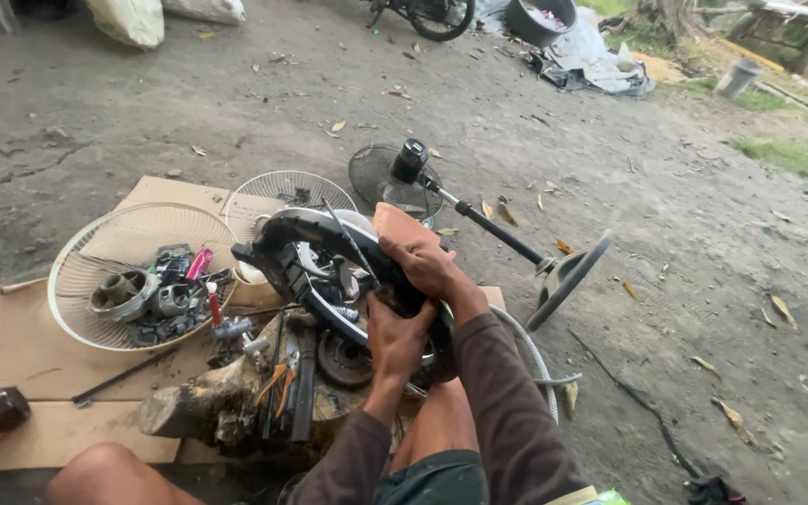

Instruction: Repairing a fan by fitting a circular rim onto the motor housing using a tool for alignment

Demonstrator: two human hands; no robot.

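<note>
The person grips a round black fan housing (315, 252) at frame centre, tilted above a log (203, 402) that bears pliers (276, 383) and other tools. The right hand (427, 266) closes over the housing's upper rim at its 3 o'clock edge; the left hand (395, 339) clamps the lower rim at 5 o'clock, fingers curled under. Loose wires (343, 245) cross the open face. A slip seems likely: both hands hold one side, so the far side hangs unsupported and could drop onto the tools. The wires could snag or tear. At 9 o'clock, a grille (77, 281) full of small parts (165, 290) could be knocked and spill.
</note>
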